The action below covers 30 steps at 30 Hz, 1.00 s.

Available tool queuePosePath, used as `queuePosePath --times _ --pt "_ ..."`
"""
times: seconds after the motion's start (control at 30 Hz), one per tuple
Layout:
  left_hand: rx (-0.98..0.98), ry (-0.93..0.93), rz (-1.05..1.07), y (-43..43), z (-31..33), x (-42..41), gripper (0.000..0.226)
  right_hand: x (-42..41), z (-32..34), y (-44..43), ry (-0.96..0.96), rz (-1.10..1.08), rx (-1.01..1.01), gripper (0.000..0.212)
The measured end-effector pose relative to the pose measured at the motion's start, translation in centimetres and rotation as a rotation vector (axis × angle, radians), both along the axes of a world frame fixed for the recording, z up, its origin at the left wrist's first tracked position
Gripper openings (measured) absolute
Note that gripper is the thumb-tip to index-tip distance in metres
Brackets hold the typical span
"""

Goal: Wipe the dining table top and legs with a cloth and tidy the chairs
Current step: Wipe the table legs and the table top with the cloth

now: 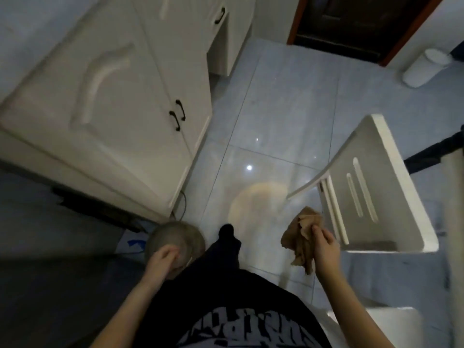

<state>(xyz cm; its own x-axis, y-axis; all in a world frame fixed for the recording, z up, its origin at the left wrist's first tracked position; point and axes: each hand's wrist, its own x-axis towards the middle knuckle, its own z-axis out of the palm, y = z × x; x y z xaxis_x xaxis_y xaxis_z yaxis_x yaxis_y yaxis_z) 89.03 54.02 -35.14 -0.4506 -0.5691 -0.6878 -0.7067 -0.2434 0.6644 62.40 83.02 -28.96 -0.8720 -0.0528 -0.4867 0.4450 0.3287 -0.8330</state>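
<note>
My right hand (324,247) grips the crumpled brown cloth (300,238), just beside the white chair (364,187). My left hand (163,254) rests, fingers bent, on a round grey container (180,234); grip unclear. My black shirt's (226,297) white lettering is unreadable.

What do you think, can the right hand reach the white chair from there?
Probably yes. The right hand, gripping the brown cloth, is close beside the back of the white chair, and nothing appears to lie between them.
</note>
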Motion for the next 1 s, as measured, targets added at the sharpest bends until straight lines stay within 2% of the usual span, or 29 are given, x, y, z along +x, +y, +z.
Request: queuePosePath --times 0.13,0.3,0.37,0.5,0.63,0.8,1.0 --pt "-0.058 0.065 -0.122 -7.8 1.6 -12.7 0.026 -6.4 -0.1 -2.0 0.041 -0.143 0.057 0.018" --pt "-0.104 0.125 -0.222 -13.7 4.2 -25.6 0.018 -13.4 -1.9 -3.6 -0.02 -0.265 0.133 0.023" --pt "-0.104 0.133 -0.247 -15.3 4.1 -29.5 0.021 -16.2 -2.5 -4.8 -0.044 -0.263 0.174 0.025" --pt "-0.076 0.068 -0.214 -18.4 2.7 -36.3 0.024 -23.4 -2.1 -9.6 0.01 -0.155 0.19 0.021" --pt "-0.047 0.001 -0.126 -21.8 2.1 -42.0 0.024 -33.0 0.1 -17.5 0.026 0.04 0.082 0.021" --pt "-0.069 -0.062 -0.041 -26.6 2.9 -49.2 0.019 -45.5 1.0 -25.9 0.068 0.022 0.043 0.02" --pt "-0.063 -0.066 0.017 -33.2 2.6 -60.1 0.018 -58.0 0.1 -31.2 0.039 -0.035 0.047 0.024"
